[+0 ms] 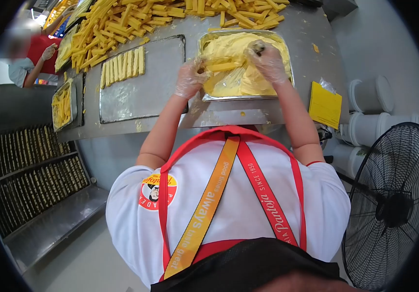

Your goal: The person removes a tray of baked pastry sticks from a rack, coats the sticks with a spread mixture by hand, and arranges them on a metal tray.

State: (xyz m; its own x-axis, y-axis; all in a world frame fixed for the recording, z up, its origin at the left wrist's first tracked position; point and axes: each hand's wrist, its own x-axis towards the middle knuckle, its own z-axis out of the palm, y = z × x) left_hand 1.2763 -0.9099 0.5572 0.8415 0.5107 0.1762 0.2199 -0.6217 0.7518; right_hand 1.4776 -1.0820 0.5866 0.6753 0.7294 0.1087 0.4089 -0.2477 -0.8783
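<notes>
A metal tray holds a thick mass of pale yellow cream. At its left edge my left hand, in a clear plastic glove, is closed on the end of a yellow stick that looks like a cut cake or bread strip. The stick points right, over the cream. My right hand, also gloved, is closed over the tray's right side around a small dark object, perhaps a tool handle; most of it is hidden. To the left, a flat baking tray carries a row of cream-coated sticks.
A large heap of yellow sticks lies along the table's back. A smaller tray of sticks is at far left, near a co-worker. Yellow paper lies at right. White buckets, a fan and a tray rack surround the table.
</notes>
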